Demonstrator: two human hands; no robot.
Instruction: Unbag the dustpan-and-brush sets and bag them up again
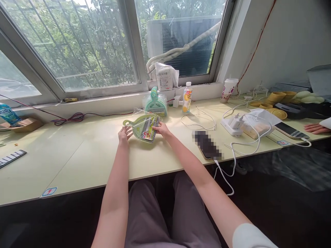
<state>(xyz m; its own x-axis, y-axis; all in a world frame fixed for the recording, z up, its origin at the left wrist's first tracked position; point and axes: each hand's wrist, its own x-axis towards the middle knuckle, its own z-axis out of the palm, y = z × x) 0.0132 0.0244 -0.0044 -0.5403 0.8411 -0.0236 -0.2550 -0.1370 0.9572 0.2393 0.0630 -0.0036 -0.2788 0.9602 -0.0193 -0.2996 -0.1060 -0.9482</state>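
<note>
A yellow-green mini dustpan-and-brush set in clear wrapping (143,127) lies on the pale yellow table (85,151), its handle pointing left. My left hand (124,133) touches its left edge with the fingers curled against the wrapping. Its right edge is pinched by my right hand (161,129), near the printed label. Just behind stands a second, mint-green dustpan-and-brush set (156,103) in wrapping, upright.
A bottle (187,97), a tissue pack (164,78) and a cup (229,90) stand near the window sill. A phone (207,144) on a white cable, a power strip (232,124) and yellow bowls (276,98) lie to the right. Another person's hand (317,128) rests far right.
</note>
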